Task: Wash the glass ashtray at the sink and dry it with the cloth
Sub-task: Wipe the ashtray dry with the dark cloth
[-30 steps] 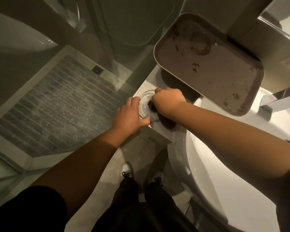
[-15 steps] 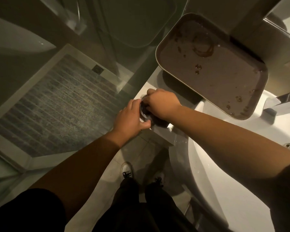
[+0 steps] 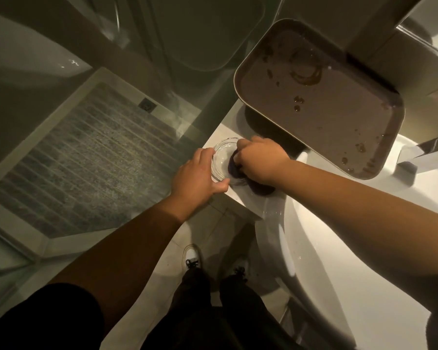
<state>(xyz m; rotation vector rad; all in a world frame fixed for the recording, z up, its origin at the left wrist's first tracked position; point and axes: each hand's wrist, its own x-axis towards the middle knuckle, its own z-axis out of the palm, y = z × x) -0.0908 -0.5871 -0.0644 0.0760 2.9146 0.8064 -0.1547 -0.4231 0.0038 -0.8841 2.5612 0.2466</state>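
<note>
Gripping the round glass ashtray point(image 3: 221, 160), right hand point(image 3: 259, 160) presses dark cloth point(image 3: 234, 169).

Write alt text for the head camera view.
The left hand steadies a glass ashtray on the counter ledge beside the sink, while the right hand wipes it with a dark cloth. A stained tray lies behind.

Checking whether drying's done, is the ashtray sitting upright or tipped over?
Upright: the glass ashtray rests mouth-up on the counter, with the cloth pressed inside.
</note>
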